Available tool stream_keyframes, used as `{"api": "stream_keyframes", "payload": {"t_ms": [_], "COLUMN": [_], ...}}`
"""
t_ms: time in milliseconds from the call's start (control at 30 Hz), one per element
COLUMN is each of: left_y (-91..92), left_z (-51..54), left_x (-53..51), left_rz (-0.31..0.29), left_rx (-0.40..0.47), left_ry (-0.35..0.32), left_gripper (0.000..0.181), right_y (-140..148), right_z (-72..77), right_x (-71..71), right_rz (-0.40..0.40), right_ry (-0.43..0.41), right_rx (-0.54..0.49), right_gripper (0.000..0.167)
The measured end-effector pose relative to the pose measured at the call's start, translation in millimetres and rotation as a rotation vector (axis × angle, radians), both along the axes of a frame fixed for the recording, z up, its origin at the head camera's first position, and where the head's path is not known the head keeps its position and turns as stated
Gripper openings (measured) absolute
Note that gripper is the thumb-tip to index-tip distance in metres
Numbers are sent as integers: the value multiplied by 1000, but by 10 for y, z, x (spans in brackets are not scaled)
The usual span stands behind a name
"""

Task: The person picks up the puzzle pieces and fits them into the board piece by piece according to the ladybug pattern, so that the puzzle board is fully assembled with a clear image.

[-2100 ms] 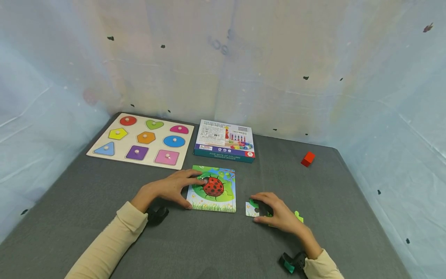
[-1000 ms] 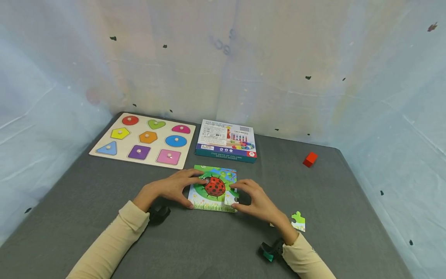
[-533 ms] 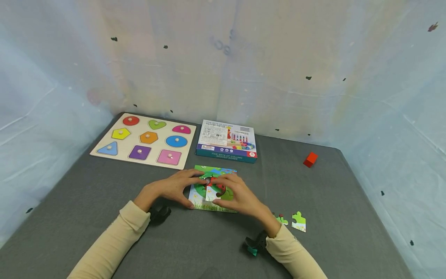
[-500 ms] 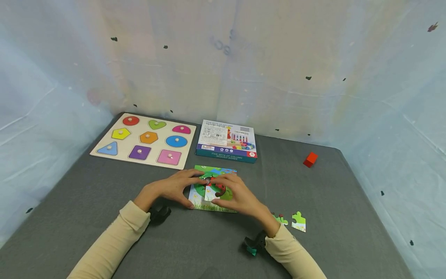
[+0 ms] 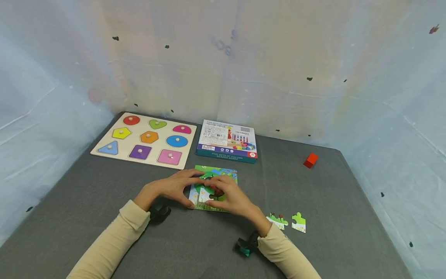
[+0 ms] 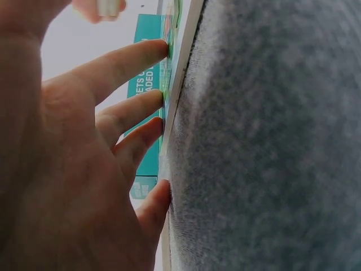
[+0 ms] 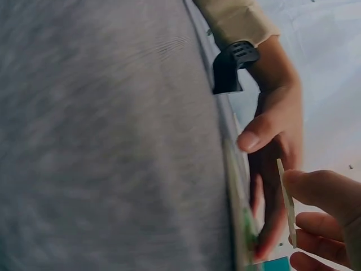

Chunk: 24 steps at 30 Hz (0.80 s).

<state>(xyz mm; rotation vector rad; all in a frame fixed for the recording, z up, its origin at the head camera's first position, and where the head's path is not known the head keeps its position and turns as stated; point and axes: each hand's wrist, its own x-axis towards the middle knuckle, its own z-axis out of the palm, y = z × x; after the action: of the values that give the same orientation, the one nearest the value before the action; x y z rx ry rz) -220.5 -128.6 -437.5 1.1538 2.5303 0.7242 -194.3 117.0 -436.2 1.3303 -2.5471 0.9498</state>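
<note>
A square puzzle board (image 5: 223, 171) with a ladybug and grass picture lies mid-table. My left hand (image 5: 168, 188) rests at its left side, fingers spread. In the left wrist view its fingertips (image 6: 158, 49) touch the board's face. Between thumb and fingers my right hand (image 5: 232, 197) pinches a white-and-green jigsaw piece (image 5: 203, 196) over the board's left half. Seen edge-on in the right wrist view, that jigsaw piece (image 7: 288, 206) is held above the board and apart from it. The right hand covers most of the ladybug picture.
Two loose pieces lie to the right of the board: a wider one (image 5: 277, 221) and a green one (image 5: 299, 222). Behind are a knobbed shape board (image 5: 189, 155) and a bead-set box (image 5: 226, 141). A red block (image 5: 310, 160) sits at the far right.
The right hand has carried the jigsaw piece leftward from the table on the right, across the board to its left half. The left hand has stayed at the board's left side.
</note>
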Motion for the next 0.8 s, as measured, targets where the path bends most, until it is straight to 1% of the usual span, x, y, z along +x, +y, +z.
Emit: {"api": "stream_keyframes", "payload": {"t_ms": [167, 300, 467, 600, 800], "left_y": [-1, 1, 25, 43, 56], "left_z": [-10, -27, -33, -13, -29], "left_x": [-7, -14, -26, -17, -18], "left_rz": [-7, 0, 7, 12, 11], "left_rx": [-3, -2, -11, 1, 7], "left_ry": [-1, 10, 31, 43, 66], "left_gripper": [79, 77, 68, 62, 60], "right_y": [-24, -44, -58, -75, -103], "right_z": [-93, -150, -193, -216, -233], "right_x": [-22, -39, -46, -51, -51], "right_rz": [23, 27, 18, 25, 36], "right_ry": [-12, 7, 37, 59, 92], "right_rx": [22, 48, 69, 59, 39], "right_gripper": [43, 42, 44, 45, 43]}}
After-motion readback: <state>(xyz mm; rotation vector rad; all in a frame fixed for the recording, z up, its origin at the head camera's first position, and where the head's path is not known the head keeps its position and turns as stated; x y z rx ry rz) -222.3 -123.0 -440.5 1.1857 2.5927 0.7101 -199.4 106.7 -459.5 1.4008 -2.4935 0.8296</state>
